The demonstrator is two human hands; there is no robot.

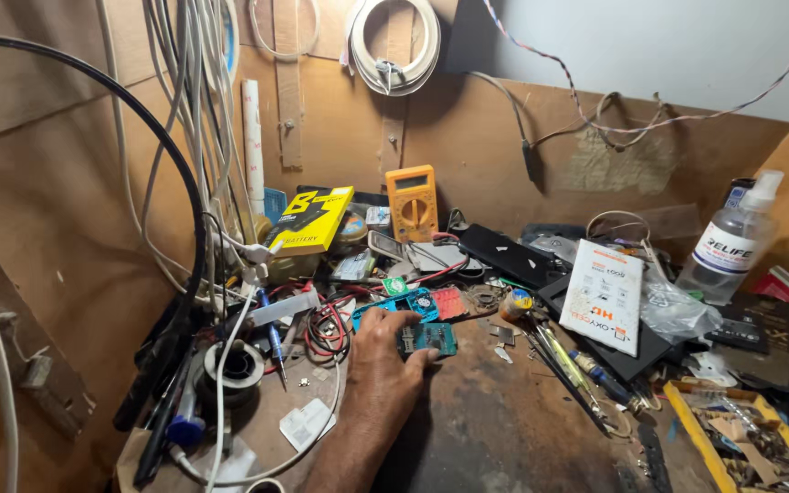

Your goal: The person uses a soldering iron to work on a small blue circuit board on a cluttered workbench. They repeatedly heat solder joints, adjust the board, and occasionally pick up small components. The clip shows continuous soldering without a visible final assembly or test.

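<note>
Small teal circuit board (427, 339), rectangular, lying flat on worn brown bench top, among red and blue boards, partly covered at left edge.
</note>
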